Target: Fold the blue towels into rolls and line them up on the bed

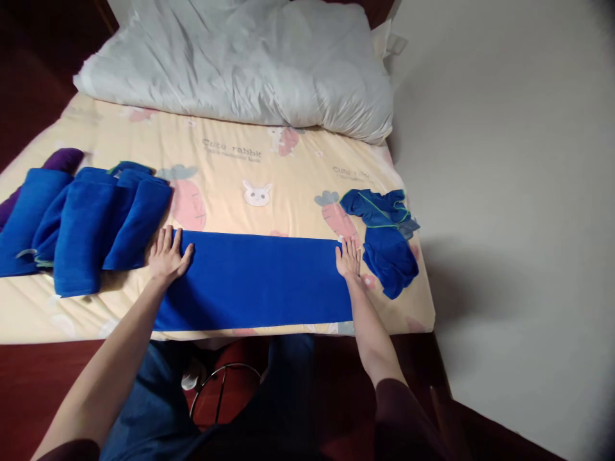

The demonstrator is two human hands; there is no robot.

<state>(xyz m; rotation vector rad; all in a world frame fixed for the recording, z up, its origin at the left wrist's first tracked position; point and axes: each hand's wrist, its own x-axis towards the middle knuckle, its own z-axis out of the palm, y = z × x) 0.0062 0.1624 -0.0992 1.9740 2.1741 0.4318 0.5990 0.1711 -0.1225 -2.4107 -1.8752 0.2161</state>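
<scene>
Lying flat at the frame's lower centre, the blue cloth (259,282) has your left hand (166,259) and right hand (348,258) spread palm-down at its ends. Folded cloths (86,224) sit middle left.

Plain bright blue towel (264,282), blue towel pile (86,237), purple cloth (65,159), green-edged blue cloth (372,205), pale yellow sheet (298,192) printed with pink carrots (188,202), white rabbits (257,194) and grey lettering (232,151), silvery grey quilt (250,64)
</scene>
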